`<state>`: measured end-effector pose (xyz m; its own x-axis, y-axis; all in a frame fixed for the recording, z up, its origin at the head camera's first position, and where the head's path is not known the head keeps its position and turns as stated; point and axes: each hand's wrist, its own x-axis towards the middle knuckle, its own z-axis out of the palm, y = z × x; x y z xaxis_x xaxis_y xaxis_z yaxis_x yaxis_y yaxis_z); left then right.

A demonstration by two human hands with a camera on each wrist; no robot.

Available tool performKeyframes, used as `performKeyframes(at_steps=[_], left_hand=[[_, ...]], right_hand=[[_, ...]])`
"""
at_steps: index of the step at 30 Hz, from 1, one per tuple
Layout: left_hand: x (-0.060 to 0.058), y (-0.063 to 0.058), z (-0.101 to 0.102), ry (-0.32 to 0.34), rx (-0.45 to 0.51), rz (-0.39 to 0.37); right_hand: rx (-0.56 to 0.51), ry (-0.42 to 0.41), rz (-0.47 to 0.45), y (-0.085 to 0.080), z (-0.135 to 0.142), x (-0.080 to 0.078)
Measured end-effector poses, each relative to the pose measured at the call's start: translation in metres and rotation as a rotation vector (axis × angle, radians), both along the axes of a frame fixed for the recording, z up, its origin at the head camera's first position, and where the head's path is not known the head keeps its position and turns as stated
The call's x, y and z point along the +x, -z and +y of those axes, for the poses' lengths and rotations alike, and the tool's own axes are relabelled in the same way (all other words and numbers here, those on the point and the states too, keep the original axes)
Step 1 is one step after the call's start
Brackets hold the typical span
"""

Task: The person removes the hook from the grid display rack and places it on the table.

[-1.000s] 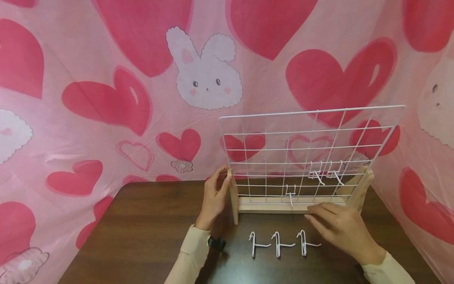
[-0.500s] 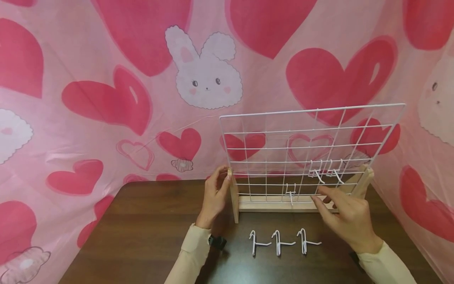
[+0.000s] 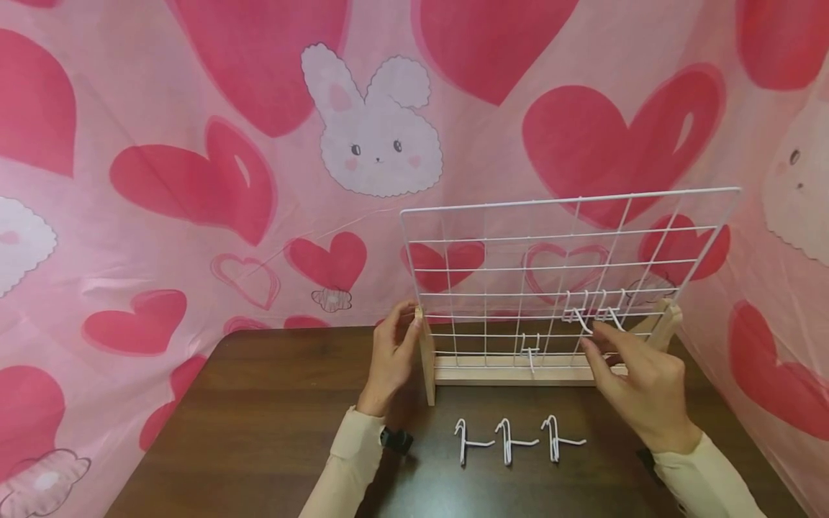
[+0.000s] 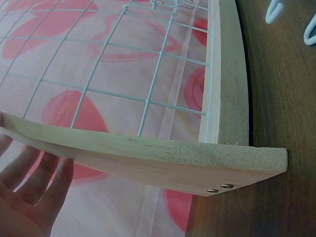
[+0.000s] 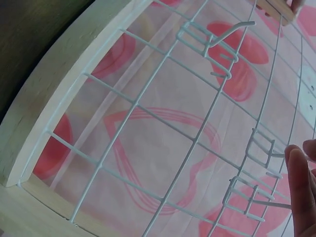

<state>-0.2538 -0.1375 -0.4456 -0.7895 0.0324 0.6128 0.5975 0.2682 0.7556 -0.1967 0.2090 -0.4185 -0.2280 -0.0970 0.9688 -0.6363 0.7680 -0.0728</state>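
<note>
A: At the left end of the rack (image 3: 579,199), what's the left hand (image 3: 391,352) up to?

B: Thumb in front, fingers gently bent behind: it's holding the wooden side (image 3: 426,363).

A: And over on the right?

B: Up at the wires! The right hand (image 3: 648,381) has its fingers bent, thumb and forefinger nearly together at the tip of a white hook (image 3: 582,320). Whether they pinch it, I can't tell.

A: Is that one hanging on the rack?

B: Yes, right of the middle, just beside a second hook (image 3: 612,315). A third hook (image 3: 530,352) hangs lower, further left.

A: Plus three loose hooks (image 3: 507,442) in a row!

B: Lying on the dark table (image 3: 278,432), in front of the rack. Pink heart-print cloth (image 3: 492,158) fills the background.
</note>
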Motion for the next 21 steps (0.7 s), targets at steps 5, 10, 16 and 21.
performKeyframes(at_steps=[5, 10, 16, 21], left_hand=[[0.0004, -0.0014, 0.0, -0.002, -0.008, -0.013], [0.0014, -0.0023, 0.0, -0.003, -0.016, -0.027], [0.0015, -0.0029, -0.0003, 0.003, -0.02, -0.023], [0.0019, -0.0039, -0.0003, 0.003, -0.024, -0.024]], right_hand=[[-0.027, 0.01, -0.008, 0.0015, -0.0011, -0.0027], [-0.037, 0.004, -0.038, 0.0025, -0.0027, -0.0062], [-0.026, 0.014, -0.039, 0.0022, -0.0058, -0.0098], [-0.01, 0.029, -0.056, 0.0018, -0.007, -0.0103]])
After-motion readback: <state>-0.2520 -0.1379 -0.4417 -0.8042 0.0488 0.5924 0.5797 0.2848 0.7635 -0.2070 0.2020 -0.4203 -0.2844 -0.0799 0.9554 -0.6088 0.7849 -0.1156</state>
